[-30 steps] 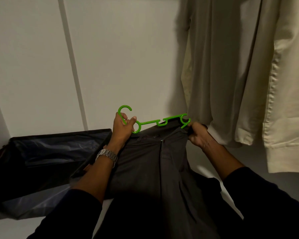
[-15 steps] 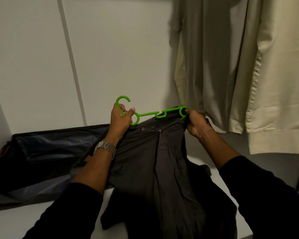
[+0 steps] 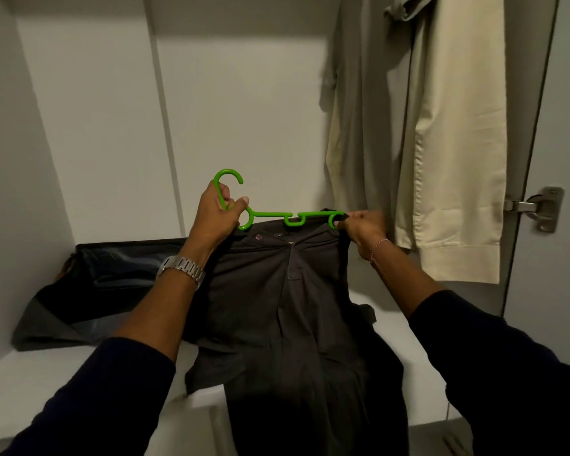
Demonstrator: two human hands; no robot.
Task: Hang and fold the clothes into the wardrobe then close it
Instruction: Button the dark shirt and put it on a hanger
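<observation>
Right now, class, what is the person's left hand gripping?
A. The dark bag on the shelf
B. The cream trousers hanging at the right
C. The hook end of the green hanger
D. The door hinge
C: the left hand curls round the hook end of the green hanger, which carries the dark shirt.

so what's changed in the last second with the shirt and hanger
Both hands have lifted the green hanger and dark shirt a little higher. Grips are unchanged: left hand on the hook end, right hand pinching the shirt at the far end. The pale clothes still hang.
</observation>
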